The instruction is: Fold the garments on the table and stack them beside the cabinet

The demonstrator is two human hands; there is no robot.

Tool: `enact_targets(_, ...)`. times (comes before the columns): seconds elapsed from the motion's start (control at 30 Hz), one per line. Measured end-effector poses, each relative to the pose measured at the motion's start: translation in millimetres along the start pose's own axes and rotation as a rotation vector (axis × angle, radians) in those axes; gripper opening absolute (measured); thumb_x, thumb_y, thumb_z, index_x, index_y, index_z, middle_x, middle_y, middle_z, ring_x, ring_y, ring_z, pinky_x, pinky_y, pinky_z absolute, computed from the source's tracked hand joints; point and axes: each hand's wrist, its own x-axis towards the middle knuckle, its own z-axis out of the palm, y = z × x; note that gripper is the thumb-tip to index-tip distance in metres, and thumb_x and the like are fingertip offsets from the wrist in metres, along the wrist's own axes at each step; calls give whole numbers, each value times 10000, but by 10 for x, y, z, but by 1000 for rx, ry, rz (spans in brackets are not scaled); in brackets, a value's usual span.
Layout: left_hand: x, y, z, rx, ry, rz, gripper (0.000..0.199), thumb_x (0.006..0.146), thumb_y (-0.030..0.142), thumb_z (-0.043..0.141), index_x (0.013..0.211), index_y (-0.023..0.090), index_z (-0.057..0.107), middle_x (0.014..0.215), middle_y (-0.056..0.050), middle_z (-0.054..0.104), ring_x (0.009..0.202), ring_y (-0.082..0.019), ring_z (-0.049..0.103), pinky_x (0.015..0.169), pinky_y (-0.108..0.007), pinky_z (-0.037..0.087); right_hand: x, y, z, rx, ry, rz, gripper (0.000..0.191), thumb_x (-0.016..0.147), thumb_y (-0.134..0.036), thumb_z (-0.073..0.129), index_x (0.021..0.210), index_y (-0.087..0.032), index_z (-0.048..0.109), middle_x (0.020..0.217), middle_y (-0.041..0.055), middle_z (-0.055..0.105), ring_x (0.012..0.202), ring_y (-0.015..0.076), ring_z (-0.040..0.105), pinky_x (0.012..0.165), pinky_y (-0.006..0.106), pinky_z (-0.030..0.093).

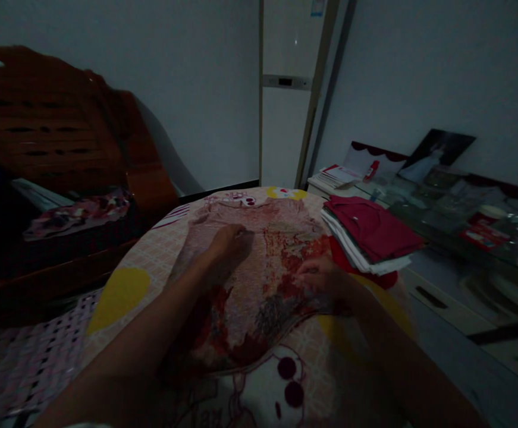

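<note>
A pink top [245, 285] with red and grey flowery patches lies spread on the cloth-covered table [125, 291]. My left hand [231, 239] is over the upper middle of the top, its fingers curled in; whether fabric is between them is hidden. Over the right side of the top is my right hand [320, 274], fingers bent a little and apart, pointing left. Just beyond the right hand stands a stack of folded clothes, with a dark red garment [372, 226] uppermost and white ones [357, 252] below. The dim light blurs finer detail.
Right of the table, a glass-topped cabinet [428, 288] bears papers [336, 176], a small red bottle [371, 170], a photo [437, 154] and clutter. A wooden bench [57, 137] with cloth on it stands left. A tall white air conditioner [284, 131] is in the corner.
</note>
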Motion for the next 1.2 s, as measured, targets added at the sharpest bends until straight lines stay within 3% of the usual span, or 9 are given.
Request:
enact_targets(0.13, -460, 835, 150, -258, -260, 436, 198, 900, 228, 490, 876, 160, 675, 848, -27, 691, 760, -141, 612, 715, -223, 435, -260, 330, -478, -74, 323, 86, 204, 726, -353, 635, 656, -162, 610, 534, -13, 570, 464, 101, 481, 435, 203, 338)
enact_targets(0.23, -845, 1321, 294, -296, -379, 693, 158, 911, 248, 512, 903, 172, 651, 919, -41, 677, 822, -151, 617, 744, -232, 451, -489, 478, -568, -74, 349, 100, 240, 724, -391, 663, 687, -155, 637, 547, 2, 604, 490, 127, 521, 462, 225, 374)
enact_targets(0.33, -1065, 1527, 483, -100, -327, 681, 201, 863, 280, 586, 1026, 165, 608, 1027, -93, 649, 895, -213, 615, 750, -289, 476, -687, 524, -471, -120, 246, 36, 224, 746, -372, 684, 777, -150, 693, 673, 25, 680, 602, 154, 597, 549, 240, 434)
enact_targets(0.43, -1090, 1527, 668, 28, -296, 641, 147, 903, 207, 489, 987, 159, 599, 972, -99, 639, 832, -207, 614, 718, -302, 478, -816, 514, -291, -248, 165, -27, 189, 745, -296, 702, 890, -176, 709, 814, 36, 713, 704, 171, 631, 621, 250, 462)
enact_targets(0.57, -984, 1471, 736, -80, -264, 554, 162, 900, 168, 458, 902, 158, 619, 882, -73, 649, 737, -169, 595, 683, -273, 446, -863, 509, -112, -488, 284, -98, 226, 734, -166, 654, 954, -193, 697, 956, 61, 705, 829, 191, 628, 721, 274, 466)
enact_targets(0.73, -863, 1415, 639, -396, -253, 376, 126, 844, 179, 518, 788, 156, 629, 685, 0, 601, 610, -115, 523, 570, -222, 339, -828, 599, -113, -573, 482, -46, 192, 784, -156, 517, 865, -180, 690, 854, 61, 700, 770, 190, 619, 712, 290, 447)
enact_targets(0.87, -829, 1346, 665, -559, -259, 241, 105, 806, 171, 540, 772, 143, 634, 636, 21, 570, 581, -100, 489, 533, -208, 304, -818, 658, -190, -543, 530, 30, 203, 675, -110, 481, 757, -181, 653, 734, 36, 679, 665, 174, 601, 622, 264, 421)
enact_targets(1.1, -882, 1367, 693, -666, -430, 581, 212, 913, 195, 480, 896, 146, 686, 826, -36, 690, 762, -128, 618, 698, -211, 458, -986, 437, -508, -449, 752, -180, 184, 688, -160, 485, 711, -201, 663, 712, 26, 693, 683, 184, 638, 663, 279, 456)
enact_targets(1.2, -902, 1366, 697, -556, -353, 666, 276, 953, 182, 428, 1077, 170, 675, 1114, -90, 689, 1047, -171, 622, 926, -287, 475, -1077, 388, -586, -514, 644, -187, 211, 667, -137, 461, 659, -215, 656, 711, 31, 689, 689, 185, 633, 682, 288, 454)
